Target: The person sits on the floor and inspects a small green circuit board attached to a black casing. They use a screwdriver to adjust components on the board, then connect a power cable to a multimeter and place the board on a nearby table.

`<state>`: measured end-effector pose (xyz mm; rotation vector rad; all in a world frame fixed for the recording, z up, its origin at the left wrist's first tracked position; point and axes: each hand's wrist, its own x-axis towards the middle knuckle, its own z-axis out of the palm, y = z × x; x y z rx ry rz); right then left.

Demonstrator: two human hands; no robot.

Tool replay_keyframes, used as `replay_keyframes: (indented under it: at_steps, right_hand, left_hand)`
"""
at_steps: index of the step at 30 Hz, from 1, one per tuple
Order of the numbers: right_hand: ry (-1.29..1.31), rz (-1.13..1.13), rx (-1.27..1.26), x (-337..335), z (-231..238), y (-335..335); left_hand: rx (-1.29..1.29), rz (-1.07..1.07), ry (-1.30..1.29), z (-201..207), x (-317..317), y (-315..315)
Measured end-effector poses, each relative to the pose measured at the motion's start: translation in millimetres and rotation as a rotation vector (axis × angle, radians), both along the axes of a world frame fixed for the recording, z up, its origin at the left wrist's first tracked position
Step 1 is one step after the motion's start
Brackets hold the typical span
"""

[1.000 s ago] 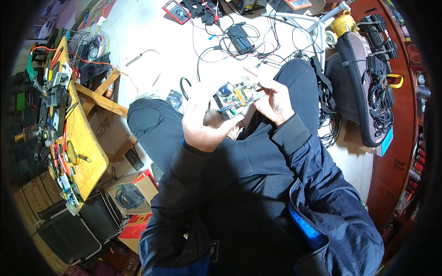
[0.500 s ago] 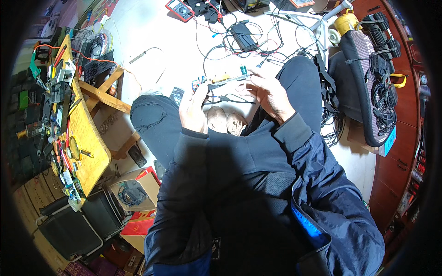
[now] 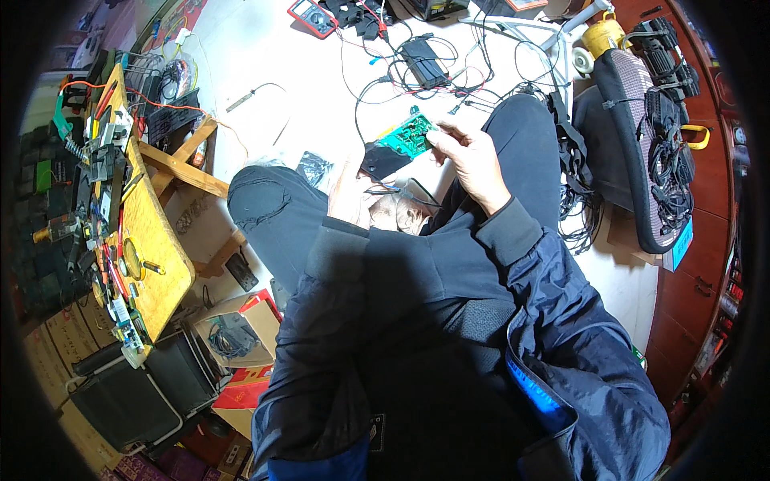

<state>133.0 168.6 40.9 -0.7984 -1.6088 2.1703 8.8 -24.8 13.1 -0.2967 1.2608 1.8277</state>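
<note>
A green circuit board (image 3: 413, 136) is tilted in front of me above my lap, its solder side showing. My right hand (image 3: 469, 159) pinches its right edge between thumb and fingers. A dark flat piece (image 3: 383, 162) adjoins the board's left end; I cannot tell whether it is fixed to it. My left hand (image 3: 346, 192) is closed at that end, its fingertips partly hidden and washed out by glare. Thin black cable hangs below the board, over my feet (image 3: 393, 212).
A black power adapter (image 3: 423, 64) lies among tangled leads on the white floor, with a red multimeter (image 3: 313, 18) beyond. At left stands a yellow wooden bench (image 3: 160, 256) with tools. Cables are heaped on a chair part (image 3: 634, 152) at right. A soldering-iron-like tool (image 3: 241, 102) lies ahead.
The board has turned from nearly edge-on to show its green solder side. My right hand has shifted its hold along the right edge; my left hand has moved slightly right and down.
</note>
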Motion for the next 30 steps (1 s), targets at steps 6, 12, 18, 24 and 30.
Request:
replay_keyframes:
  at_steps: [6,12,18,24,30]
  right_hand:
    - [-0.004,-0.004,-0.019,0.1,0.3,0.2]
    - [-0.053,-0.002,-0.076,1.5,-3.2,3.2]
    - [0.086,-0.044,-0.395,1.2,-7.4,4.3]
    - [0.1,-0.085,-0.485,1.4,-6.4,3.0]
    - [0.117,-0.086,-0.578,3.1,-14.0,7.1]
  left_hand:
    - [0.044,0.073,-0.042,13.4,6.7,6.9]
    - [-0.147,-0.018,0.149,24.8,3.4,11.5]
    - [-0.105,0.045,0.375,44.4,12.6,10.3]
    - [-0.078,0.029,0.418,49.0,14.3,10.2]
    - [-0.137,-0.043,0.465,47.4,14.1,7.1]
